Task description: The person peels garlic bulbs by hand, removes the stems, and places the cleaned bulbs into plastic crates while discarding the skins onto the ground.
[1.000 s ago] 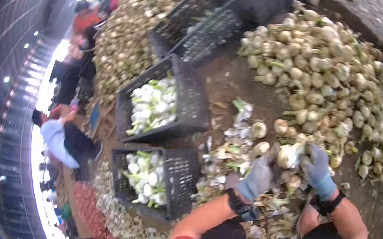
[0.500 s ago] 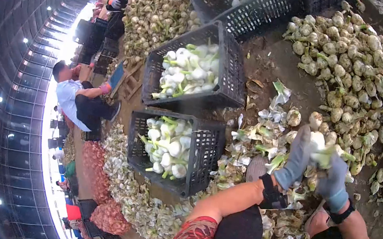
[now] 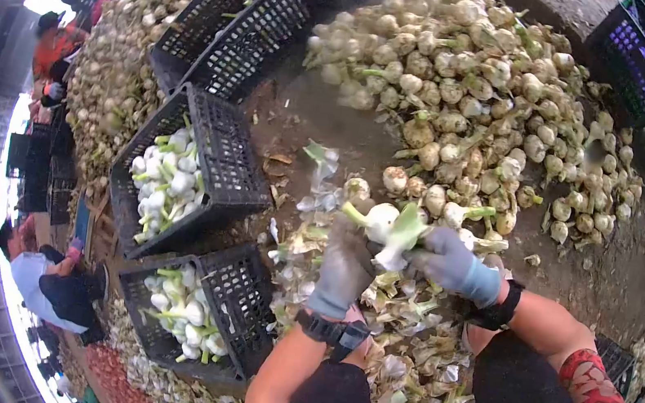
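Observation:
My left hand (image 3: 346, 267), in a grey glove, is closed on a white garlic bulb (image 3: 380, 221) whose cut green stem points left. My right hand (image 3: 452, 261), gloved too, has its fingers pinched at a strip of green-white garlic husk (image 3: 401, 237) that hangs beside the bulb. Loose husks (image 3: 397, 377) litter the ground below, between my knees. Just beyond my hands lies the near edge of a heap of unpeeled garlic (image 3: 471, 82), with soil on the bulbs.
Two black crates stand to the left, an upper crate (image 3: 225, 159) and a lower crate (image 3: 238, 305), both holding white bulbs. Another crate (image 3: 251, 35) lies beyond them; one more crate (image 3: 638, 64) is far right. A person in a light shirt (image 3: 47, 286) sits at left.
The view has swung right, so the crates sit further left and more of the garlic heap shows. My hands have drawn slightly apart, with a husk strip now hanging between them.

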`<action>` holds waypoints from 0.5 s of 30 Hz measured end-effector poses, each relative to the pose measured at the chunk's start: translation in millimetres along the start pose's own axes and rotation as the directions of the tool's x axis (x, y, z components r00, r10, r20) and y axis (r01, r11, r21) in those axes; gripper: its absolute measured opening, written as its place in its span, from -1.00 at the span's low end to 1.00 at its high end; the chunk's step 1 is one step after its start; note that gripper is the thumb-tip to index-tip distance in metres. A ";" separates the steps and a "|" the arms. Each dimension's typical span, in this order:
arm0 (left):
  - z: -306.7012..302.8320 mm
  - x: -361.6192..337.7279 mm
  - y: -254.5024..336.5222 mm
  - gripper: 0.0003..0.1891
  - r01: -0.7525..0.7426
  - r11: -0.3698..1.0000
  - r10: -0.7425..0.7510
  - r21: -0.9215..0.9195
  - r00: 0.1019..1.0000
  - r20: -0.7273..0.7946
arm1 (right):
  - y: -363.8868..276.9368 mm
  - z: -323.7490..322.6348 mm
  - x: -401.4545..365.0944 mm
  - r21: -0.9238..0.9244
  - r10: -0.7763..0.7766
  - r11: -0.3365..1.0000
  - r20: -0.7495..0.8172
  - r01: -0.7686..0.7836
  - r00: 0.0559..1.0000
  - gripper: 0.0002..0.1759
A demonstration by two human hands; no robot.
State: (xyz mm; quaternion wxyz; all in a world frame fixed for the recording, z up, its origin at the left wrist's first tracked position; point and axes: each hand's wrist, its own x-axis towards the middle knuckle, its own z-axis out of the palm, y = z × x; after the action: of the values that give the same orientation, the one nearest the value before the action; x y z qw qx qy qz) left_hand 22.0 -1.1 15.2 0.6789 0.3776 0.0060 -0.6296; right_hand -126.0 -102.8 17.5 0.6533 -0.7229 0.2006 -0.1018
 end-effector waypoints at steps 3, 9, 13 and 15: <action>8.8 -11.0 1.2 -0.29 -0.295 0.849 0.253 0.439 0.955 0.153 | 1.0 15.0 -1.5 -0.236 -0.191 0.957 -0.078 0.168 0.978 -0.81; -4.2 -9.0 4.6 -0.49 -0.020 0.937 -0.011 0.348 0.996 0.085 | 9.4 -2.8 -7.6 0.119 0.024 0.992 0.143 -0.042 0.989 -0.72; -16.2 -9.0 3.4 -0.69 -0.090 0.931 0.055 0.354 0.993 0.106 | -10.7 -47.8 6.6 -0.474 -0.377 0.842 -0.176 0.258 0.909 -0.81; -1.1 -15.8 6.1 -0.64 -0.049 0.945 0.017 0.324 0.995 0.100 | -29.6 -50.2 3.0 0.312 0.181 0.947 -0.330 -0.074 0.926 -0.85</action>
State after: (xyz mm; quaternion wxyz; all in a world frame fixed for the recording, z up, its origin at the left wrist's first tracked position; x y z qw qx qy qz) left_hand 24.5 12.3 25.2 0.6172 0.4539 -0.1371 -0.6279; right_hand -139.2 -147.4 52.7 0.7117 -0.5729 0.3446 -0.2158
